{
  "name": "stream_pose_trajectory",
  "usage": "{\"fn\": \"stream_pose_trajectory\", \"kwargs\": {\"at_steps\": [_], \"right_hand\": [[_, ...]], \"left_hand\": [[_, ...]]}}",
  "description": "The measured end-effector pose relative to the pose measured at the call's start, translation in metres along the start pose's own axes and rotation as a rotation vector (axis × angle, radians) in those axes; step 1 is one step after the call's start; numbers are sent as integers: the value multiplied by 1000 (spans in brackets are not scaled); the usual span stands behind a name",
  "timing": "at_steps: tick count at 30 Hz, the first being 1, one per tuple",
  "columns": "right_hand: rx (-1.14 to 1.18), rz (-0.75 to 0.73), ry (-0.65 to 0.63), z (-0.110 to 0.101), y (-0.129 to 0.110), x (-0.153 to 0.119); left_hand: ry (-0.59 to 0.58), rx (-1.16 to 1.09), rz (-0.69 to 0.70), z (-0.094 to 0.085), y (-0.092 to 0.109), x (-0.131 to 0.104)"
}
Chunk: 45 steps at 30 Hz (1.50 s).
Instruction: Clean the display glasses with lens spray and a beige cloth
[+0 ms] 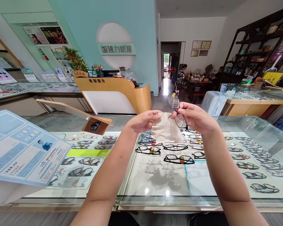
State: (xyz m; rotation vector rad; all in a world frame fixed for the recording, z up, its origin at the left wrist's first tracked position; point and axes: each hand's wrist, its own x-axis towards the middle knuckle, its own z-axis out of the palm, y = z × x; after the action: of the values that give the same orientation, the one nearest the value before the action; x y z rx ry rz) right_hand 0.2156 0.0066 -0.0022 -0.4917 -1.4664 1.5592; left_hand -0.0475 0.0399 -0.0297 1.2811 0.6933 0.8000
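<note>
Left fingers pinched on a cream cloth; right fingers closed around dark-framed eyeglasses, above a glass-topped desk.

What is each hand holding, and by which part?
The left hand holds a pale cloth by its top edge; the right hand holds glasses near the bridge.
</note>
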Motion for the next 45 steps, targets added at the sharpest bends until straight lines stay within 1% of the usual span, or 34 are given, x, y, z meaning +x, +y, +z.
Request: {"fn": "stream_pose_trajectory", "kwargs": {"at_steps": [5, 8, 12, 16, 20, 24, 26, 29, 31, 33, 36, 38, 42, 45], "right_hand": [[37, 13, 45, 1, 2, 2], [54, 0, 101, 2, 5, 6], [31, -70, 203, 3, 11, 11], [16, -128, 261, 6, 19, 16], [6, -189, 329, 11, 25, 20], [9, -236, 383, 14, 30, 23], [14, -245, 389, 15, 32, 24], [42, -247, 387, 16, 35, 26], [79, -248, 374, 17, 37, 27], [112, -249, 350, 19, 38, 28], [138, -246, 322, 22, 41, 29], [149, -250, 320, 24, 43, 30], [169, -258, 347, 28, 47, 32], [182, -289, 360, 31, 49, 33]], "left_hand": [[-13, -4, 1, 8, -3, 0], [17, -13, 44, 14, -5, 2], [75, -104, 138, 24, -3, 2], [127, -179, 178, 30, 0, -1], [164, -170, 192, 32, -2, -3], [174, -152, 242, 37, -7, 1], [150, -162, 271, 41, -9, 3], [118, -142, 374, 50, -12, 7], [164, -62, 463, 57, -16, 9], [248, 25, 525, 63, -20, 10], [358, 30, 584, 72, -25, 12], [397, -49, 589, 75, -28, 14], [440, -203, 546, 77, -29, 17], [432, -290, 479, 76, -30, 18]]}}
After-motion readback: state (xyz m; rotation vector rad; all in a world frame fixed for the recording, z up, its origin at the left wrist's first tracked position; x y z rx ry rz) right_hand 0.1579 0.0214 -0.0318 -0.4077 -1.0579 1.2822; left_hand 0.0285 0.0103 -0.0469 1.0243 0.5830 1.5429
